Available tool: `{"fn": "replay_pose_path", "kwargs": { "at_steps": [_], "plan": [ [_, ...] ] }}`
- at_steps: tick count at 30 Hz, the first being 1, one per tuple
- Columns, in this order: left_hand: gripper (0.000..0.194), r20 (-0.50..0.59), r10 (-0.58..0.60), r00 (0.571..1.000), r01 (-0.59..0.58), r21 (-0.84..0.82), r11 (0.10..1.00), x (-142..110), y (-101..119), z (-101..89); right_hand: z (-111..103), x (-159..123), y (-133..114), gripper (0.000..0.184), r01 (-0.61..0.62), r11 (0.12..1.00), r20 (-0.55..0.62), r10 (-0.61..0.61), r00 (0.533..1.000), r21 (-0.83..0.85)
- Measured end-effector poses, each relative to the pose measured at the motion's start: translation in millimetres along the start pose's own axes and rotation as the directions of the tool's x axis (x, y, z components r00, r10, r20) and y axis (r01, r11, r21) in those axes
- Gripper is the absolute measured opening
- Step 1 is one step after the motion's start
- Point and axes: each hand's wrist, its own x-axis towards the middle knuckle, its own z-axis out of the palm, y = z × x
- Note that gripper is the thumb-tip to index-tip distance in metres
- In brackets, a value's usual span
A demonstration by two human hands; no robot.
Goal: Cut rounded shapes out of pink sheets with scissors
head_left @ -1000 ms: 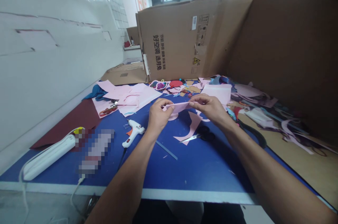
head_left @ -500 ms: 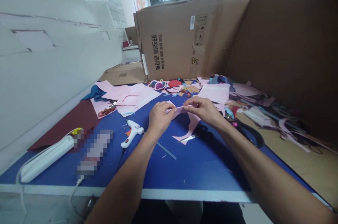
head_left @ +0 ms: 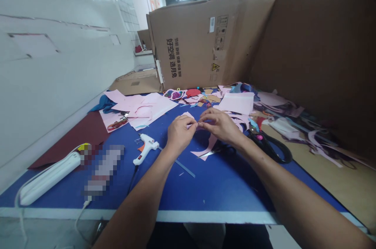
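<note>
Hands [head_left: 181, 130] [head_left: 217, 124] pinched closed, holding pink piece [head_left: 188, 115] (part-hidden)

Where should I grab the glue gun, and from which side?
Probably best by its handle, from the near table edge. The glue gun lies on its side, handle slanting toward that edge and nozzle pointing away. I'd close on the handle below the orange trigger, clear of the cord at its end.

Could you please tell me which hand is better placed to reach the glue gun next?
Probably the left hand: the glue gun lies left of it, while the right hand is farther away.
</note>
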Motion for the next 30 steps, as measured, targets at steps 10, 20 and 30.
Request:
{"fn": "replay_pose_path", "kwargs": {
  "at_steps": [10, 20, 30],
  "plan": [
    [0.015, -0.045, -0.083, 0.996, 0.081, -0.053, 0.995, 5.6, -4.6, -10.4, -24.5, 4.2, 9.8, 0.018, -0.049, 0.999, -0.069, 0.050, 0.996, 0.022],
    [0.014, -0.075, -0.109, 0.991, 0.105, -0.066, 0.992, 5.2, -7.8, -8.2, -32.6, 4.7, 8.8, 0.021, 0.073, 0.983, -0.183, -0.104, 0.978, -0.168],
    [0.015, -0.003, -0.018, 1.000, 0.018, -0.010, 1.000, 0.7, 3.7, -1.4, -4.3, 0.6, -2.2, 0.009, 0.178, 0.937, 0.025, -0.179, 0.984, -0.302]
  ]
}}
